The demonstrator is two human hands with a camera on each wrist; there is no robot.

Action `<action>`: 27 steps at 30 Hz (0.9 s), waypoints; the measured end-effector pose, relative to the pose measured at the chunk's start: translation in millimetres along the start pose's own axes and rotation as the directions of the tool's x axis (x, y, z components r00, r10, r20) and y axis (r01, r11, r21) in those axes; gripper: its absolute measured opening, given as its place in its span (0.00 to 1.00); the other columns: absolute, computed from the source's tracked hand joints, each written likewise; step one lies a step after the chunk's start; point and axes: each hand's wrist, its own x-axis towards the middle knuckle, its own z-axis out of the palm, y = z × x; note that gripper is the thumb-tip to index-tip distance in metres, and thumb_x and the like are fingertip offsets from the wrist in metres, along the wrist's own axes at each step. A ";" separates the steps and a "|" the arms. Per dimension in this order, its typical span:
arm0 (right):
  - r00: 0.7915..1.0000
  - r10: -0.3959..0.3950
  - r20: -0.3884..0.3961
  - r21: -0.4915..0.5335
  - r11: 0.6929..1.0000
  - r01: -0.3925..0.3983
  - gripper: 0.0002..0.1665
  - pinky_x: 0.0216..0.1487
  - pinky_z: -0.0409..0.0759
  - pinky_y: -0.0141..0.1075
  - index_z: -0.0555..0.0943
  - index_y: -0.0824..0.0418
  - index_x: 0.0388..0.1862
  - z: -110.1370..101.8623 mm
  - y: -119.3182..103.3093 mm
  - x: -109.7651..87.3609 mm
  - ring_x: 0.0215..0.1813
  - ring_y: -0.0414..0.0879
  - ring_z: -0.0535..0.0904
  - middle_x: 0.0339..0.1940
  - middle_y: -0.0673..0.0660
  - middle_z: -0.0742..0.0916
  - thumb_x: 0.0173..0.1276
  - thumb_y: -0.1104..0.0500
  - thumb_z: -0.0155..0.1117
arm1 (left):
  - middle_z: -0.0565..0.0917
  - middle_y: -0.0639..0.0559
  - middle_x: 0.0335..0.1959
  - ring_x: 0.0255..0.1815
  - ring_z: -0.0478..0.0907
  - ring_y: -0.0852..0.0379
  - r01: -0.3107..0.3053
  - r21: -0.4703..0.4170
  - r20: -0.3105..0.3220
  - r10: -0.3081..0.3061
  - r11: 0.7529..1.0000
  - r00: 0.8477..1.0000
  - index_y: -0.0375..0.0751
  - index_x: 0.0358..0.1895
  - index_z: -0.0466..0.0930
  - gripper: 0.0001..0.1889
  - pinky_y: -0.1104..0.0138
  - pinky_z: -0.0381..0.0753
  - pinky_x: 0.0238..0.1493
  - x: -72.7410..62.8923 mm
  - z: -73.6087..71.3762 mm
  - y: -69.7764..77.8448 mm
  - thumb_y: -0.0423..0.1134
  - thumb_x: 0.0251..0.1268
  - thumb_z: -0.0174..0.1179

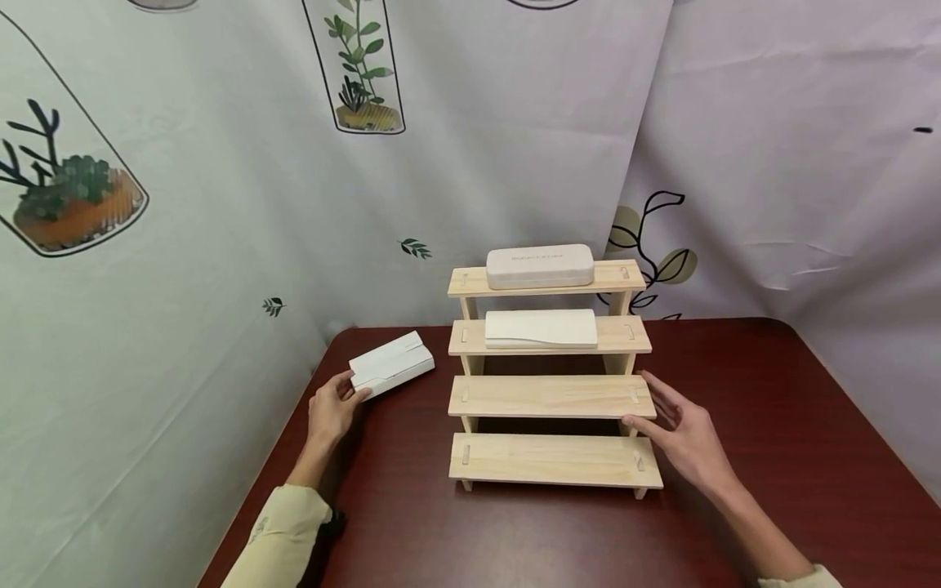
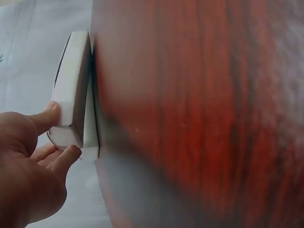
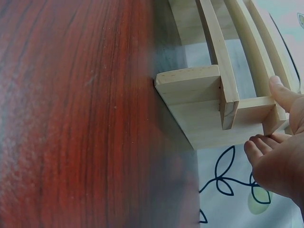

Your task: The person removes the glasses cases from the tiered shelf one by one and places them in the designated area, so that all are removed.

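Observation:
My left hand [image 1: 332, 412] pinches the near left end of a white folding glasses case [image 1: 392, 365], thumb on one side and fingers on the other. In the left wrist view a second white case [image 2: 90, 142] lies between the held case [image 2: 73, 80] and the dark red table. My right hand [image 1: 687, 441] grips the right end of the second-lowest shelf of a four-tier wooden stand [image 1: 544, 398], its thumb at the front edge and the fingers behind. In the right wrist view the fingertips [image 3: 259, 145] sit by the shelf's end.
A cream hard glasses case [image 1: 540, 268] stands on the stand's top shelf. A white flap case [image 1: 540, 329] lies on the shelf below it. The dark red table [image 1: 397, 523] meets a patterned cloth [image 1: 478, 163] at the back and sides.

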 end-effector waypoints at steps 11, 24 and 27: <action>1.000 0.004 0.006 0.025 1.000 -0.004 0.49 0.59 0.71 0.15 0.66 0.65 0.83 -0.6 -1.4 1.1 0.74 0.61 0.74 0.75 0.72 0.76 0.68 0.60 0.80 | 0.80 0.28 0.65 0.63 0.82 0.35 -0.041 0.111 0.031 0.038 0.993 0.999 0.27 0.73 0.73 0.32 0.42 0.78 0.66 3.0 -0.2 -7.4 0.38 0.72 0.72; 1.000 0.003 0.008 0.028 1.000 -0.003 0.48 0.60 0.72 0.16 0.66 0.66 0.83 -1.1 0.6 0.9 0.73 0.45 0.74 0.75 0.71 0.76 0.69 0.59 0.79 | 0.82 0.30 0.63 0.65 0.81 0.35 -0.046 0.169 0.018 0.044 0.985 0.999 0.28 0.72 0.75 0.31 0.39 0.71 0.70 9.0 2.9 -10.4 0.39 0.71 0.73; 1.000 0.002 0.010 0.031 1.000 -0.003 0.48 0.59 0.72 0.16 0.66 0.66 0.83 -0.6 2.1 0.0 0.70 0.32 0.73 0.75 0.71 0.76 0.69 0.59 0.79 | 0.83 0.30 0.63 0.66 0.80 0.34 -0.048 0.185 0.021 0.045 0.982 0.999 0.28 0.71 0.76 0.31 0.38 0.71 0.69 9.3 3.0 -9.9 0.38 0.70 0.73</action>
